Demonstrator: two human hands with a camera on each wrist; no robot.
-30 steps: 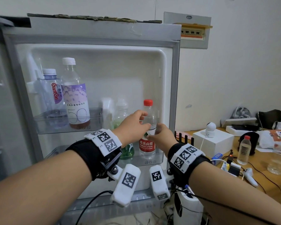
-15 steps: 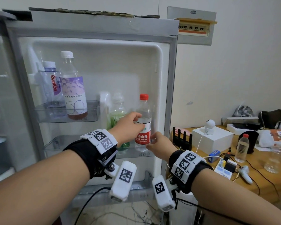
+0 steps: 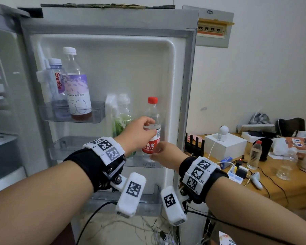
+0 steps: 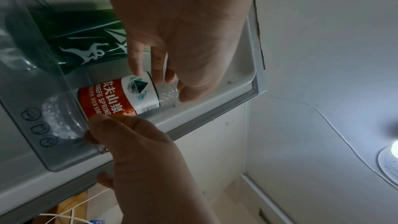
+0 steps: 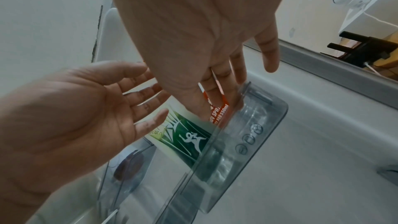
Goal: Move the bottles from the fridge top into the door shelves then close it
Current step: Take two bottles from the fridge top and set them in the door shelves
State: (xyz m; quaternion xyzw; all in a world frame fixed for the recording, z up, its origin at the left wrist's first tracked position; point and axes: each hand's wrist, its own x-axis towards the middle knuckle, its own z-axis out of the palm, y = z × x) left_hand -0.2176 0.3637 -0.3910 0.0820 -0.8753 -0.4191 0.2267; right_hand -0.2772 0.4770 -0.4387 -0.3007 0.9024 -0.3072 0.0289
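The red-capped water bottle (image 3: 151, 121) with a red label (image 4: 120, 98) stands upright at the right end of the lower door shelf (image 3: 78, 152). My left hand (image 3: 146, 129) reaches to its clear upper body, fingers (image 5: 148, 94) straight and spread, only lightly touching. My right hand (image 3: 159, 151) lies lower, its straight fingers (image 5: 226, 94) against the red label (image 5: 217, 106) and its thumb (image 4: 101, 122) on the label's edge. A green-labelled bottle (image 3: 122, 121) stands just left of it in the same shelf. The fridge top shows no bottles.
The upper door shelf (image 3: 53, 115) holds a purple-labelled bottle (image 3: 78, 89) and a Ganten bottle (image 3: 57, 82). The open fridge body (image 3: 2, 103) is at the left. A cluttered wooden table (image 3: 281, 188) stands close on the right. Cables lie on the floor (image 3: 148, 230).
My right hand slid down from the bottle's middle to the lower label. My left hand stays at the bottle's upper body. The bottle itself stays in the lower shelf.
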